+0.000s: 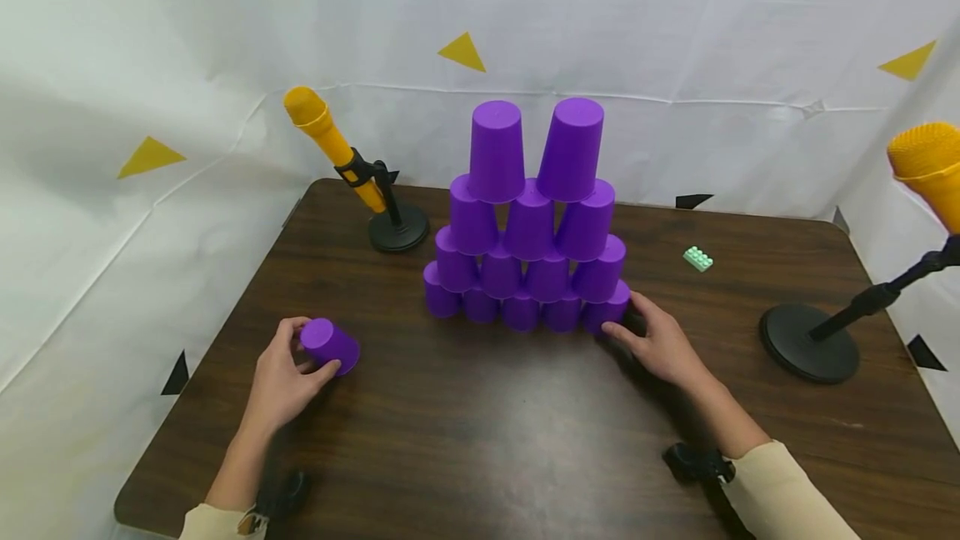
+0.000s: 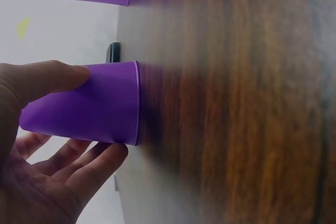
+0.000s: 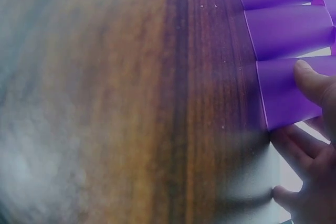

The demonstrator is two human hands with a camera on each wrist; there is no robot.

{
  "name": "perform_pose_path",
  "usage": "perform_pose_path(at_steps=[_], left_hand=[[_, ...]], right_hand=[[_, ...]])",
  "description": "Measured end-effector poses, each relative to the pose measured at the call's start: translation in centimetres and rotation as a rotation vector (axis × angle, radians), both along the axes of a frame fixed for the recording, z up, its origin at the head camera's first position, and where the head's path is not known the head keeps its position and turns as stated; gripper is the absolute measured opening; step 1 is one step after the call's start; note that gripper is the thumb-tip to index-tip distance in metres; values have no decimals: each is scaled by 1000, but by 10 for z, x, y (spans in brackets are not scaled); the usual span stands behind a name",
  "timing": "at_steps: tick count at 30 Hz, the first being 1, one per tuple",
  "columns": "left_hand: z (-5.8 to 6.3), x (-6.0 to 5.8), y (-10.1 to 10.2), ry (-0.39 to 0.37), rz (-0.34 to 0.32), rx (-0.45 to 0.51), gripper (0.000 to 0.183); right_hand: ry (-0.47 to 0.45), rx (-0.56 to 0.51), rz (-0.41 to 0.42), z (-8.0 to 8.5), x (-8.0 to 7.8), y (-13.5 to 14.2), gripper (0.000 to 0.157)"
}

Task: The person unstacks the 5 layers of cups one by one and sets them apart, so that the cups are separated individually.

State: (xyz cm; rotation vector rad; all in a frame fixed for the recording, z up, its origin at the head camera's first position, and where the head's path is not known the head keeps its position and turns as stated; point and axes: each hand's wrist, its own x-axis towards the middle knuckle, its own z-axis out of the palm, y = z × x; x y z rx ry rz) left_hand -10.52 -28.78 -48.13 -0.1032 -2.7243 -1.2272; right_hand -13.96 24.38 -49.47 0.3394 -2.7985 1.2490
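A single purple cup [image 1: 327, 340], upside down, is held in my left hand [image 1: 279, 375] at the table's left. My thumb lies on one side of this cup [image 2: 100, 103] and my fingers curl round the other. Its rim is close to the tabletop; whether it touches, I cannot tell. At the centre stands a stack of upside-down purple cups [image 1: 529, 219] in four rows, with two cups on top. My right hand [image 1: 660, 344] grips the bottom row's right end cup [image 3: 289, 90], thumb in front, fingers partly hidden behind.
Behind on the left, a yellow microphone [image 1: 330, 136] leans on a black stand [image 1: 398, 228]. Another yellow microphone [image 1: 930, 165] rises at the right from a round black base [image 1: 810, 343]. A small green toy brick [image 1: 698, 258] lies right of the stack on the brown table [image 1: 480, 448].
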Motion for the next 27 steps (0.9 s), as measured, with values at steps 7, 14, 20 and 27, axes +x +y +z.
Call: perform_pose_path(at_steps=[7,14,20,27], left_hand=[[-1,3,-2,13,0,-17,68],[-1,4,-1,13,-3,-17,67],[-2,6,-2,-7,-8,-9,71],[9,9,-3,9,-1,-4,82]], right_hand=[[5,10,2,1,-1,0,62],[-26,11,2,1,0,1,64],[-30,10,8,1,0,1,64],[-37,11,15,1,-1,2,64]])
